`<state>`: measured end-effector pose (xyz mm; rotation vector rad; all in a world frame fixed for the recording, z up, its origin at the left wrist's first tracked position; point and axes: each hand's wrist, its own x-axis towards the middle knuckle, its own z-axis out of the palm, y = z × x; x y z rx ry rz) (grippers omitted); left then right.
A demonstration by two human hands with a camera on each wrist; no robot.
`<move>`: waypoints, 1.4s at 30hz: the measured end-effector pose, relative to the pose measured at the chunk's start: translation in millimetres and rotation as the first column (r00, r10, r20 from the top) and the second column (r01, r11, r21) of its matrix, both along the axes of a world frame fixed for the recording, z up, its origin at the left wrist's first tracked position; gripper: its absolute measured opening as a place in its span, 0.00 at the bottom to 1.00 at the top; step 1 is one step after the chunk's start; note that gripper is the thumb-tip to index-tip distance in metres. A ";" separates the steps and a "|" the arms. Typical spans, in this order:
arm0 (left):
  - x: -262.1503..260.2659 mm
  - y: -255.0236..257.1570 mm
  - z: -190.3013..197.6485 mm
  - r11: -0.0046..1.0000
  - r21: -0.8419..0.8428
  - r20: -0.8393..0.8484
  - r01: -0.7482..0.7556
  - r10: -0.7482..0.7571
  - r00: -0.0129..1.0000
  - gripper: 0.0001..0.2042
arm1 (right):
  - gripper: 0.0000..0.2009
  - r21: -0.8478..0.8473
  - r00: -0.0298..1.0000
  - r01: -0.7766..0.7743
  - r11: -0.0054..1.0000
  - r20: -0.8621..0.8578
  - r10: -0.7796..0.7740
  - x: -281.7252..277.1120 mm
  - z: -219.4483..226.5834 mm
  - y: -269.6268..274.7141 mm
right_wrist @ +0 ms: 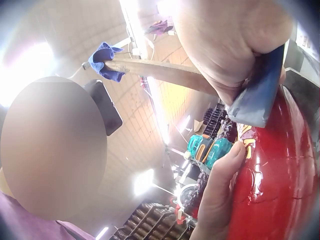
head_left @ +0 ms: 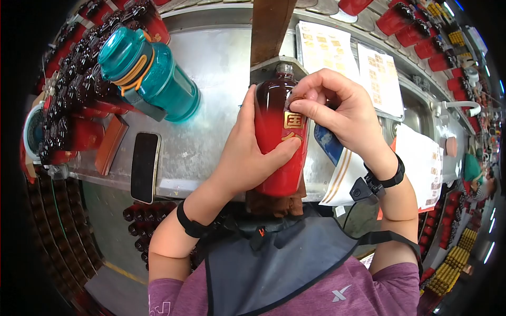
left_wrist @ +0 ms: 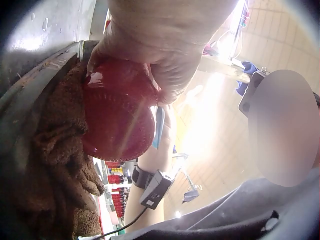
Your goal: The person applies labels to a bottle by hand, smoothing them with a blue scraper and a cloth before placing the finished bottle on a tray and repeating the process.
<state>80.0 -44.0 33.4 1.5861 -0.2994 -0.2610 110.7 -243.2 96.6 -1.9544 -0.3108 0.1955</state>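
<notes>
A glossy red bottle [head_left: 271, 129], dark toward its neck, lies tilted back with its mouth away from the person. My left hand [head_left: 245, 152] grips its side, the thumb across the front below gold characters [head_left: 293, 120]. At the top of those characters, the thumb and forefinger of my right hand [head_left: 342, 113] come together on the bottle's surface. A blue flat piece [right_wrist: 260, 95] is tucked under the curled fingers of that hand. The left wrist view shows the bottle's round base [left_wrist: 117, 125] beside a brown towel [left_wrist: 62, 155].
On the metal table [head_left: 211, 58] stand a teal water bottle [head_left: 166, 81] and a phone [head_left: 145, 166]. Dark-capped red bottles [head_left: 74, 105] crowd the left. Sheets of gold stickers [head_left: 327, 47] lie to the right. A brown post [head_left: 269, 31] rises beyond the bottle.
</notes>
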 end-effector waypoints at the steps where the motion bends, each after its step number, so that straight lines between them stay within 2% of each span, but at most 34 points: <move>1: -0.1 -0.6 0.8 1.000 -0.019 -0.017 0.005 -0.005 1.000 0.50 | 0.10 -0.027 1.000 0.005 1.000 0.025 -0.004 -0.9 -0.4 -0.4; 2: 0.3 -1.3 1.7 1.000 -0.015 -0.011 0.015 -0.016 1.000 0.50 | 0.10 -0.023 0.999 0.015 1.000 0.030 -0.014 -0.8 -2.1 -0.2; 4: 0.6 -2.9 3.7 0.996 -0.086 -0.048 0.022 -0.026 0.998 0.50 | 0.15 0.060 0.990 0.126 0.990 0.052 -0.129 0.4 -7.4 -0.9; 7: -0.2 -1.0 -0.5 0.999 -0.028 -0.043 0.016 -0.017 0.999 0.50 | 0.18 0.090 0.970 0.237 0.967 0.033 -0.241 3.6 -10.8 -10.6; 8: -0.1 -2.3 3.2 0.999 -0.020 -0.037 0.028 -0.029 0.999 0.50 | 0.18 0.134 0.970 0.239 0.962 0.013 -0.243 3.9 -16.2 -15.8; 9: 0.0 -4.1 9.5 0.996 -0.072 -0.080 -0.048 0.042 0.996 0.48 | 0.18 0.142 0.967 0.249 0.958 0.014 -0.254 1.8 -17.7 -17.5; 10: 1.2 -5.2 13.1 0.985 -0.120 -0.127 -0.127 0.111 0.986 0.45 | 0.18 0.178 0.972 0.236 0.955 -0.057 -0.229 -2.0 -18.3 -17.8; 11: 6.1 -4.9 12.1 0.986 -0.114 -0.121 -0.118 0.104 0.987 0.45 | 0.19 0.216 0.972 0.223 0.951 -0.125 -0.200 -5.2 -19.0 -17.7; 13: 18.0 -3.5 9.2 0.991 -0.038 0.032 -0.125 0.126 0.991 0.39 | 0.21 0.275 0.968 0.201 0.940 -0.203 -0.147 -9.5 -22.8 -14.2; 14: 19.0 -9.1 18.1 0.983 -0.075 0.002 -0.169 0.170 0.985 0.30 | 0.21 0.279 0.969 0.203 0.938 -0.194 -0.152 -10.0 -24.8 -12.7; 15: 20.9 -10.7 17.5 0.985 -0.067 0.009 -0.162 0.163 0.987 0.30 | 0.21 0.285 0.970 0.206 0.936 -0.186 -0.157 -10.2 -26.7 -12.5; 18: 25.2 -14.2 16.9 0.980 -0.111 -0.050 -0.162 0.158 0.986 0.21 | 0.21 0.315 0.963 0.212 0.925 -0.228 -0.143 -8.0 -28.7 -13.7; 23: 26.7 -13.2 17.9 0.983 -0.124 -0.065 -0.135 0.128 0.990 0.19 | 0.20 0.348 0.964 0.212 0.913 -0.231 -0.136 -7.5 -31.5 -15.1; 28: 27.6 -12.9 19.9 0.979 -0.153 -0.110 -0.135 0.119 0.987 0.19 | 0.19 0.289 0.957 0.190 0.939 -0.266 -0.112 -7.5 -22.3 -14.8; 34: 29.3 -15.7 20.5 0.965 -0.218 -0.182 -0.145 0.106 0.978 0.17 | 0.20 0.351 0.970 0.194 0.916 -0.207 -0.126 -5.5 -31.1 -11.7; 42: 28.4 -17.0 23.8 0.947 -0.284 -0.232 -0.148 0.082 0.969 0.17 | 0.21 0.391 0.965 0.197 0.899 -0.238 -0.108 -4.4 -34.2 -11.9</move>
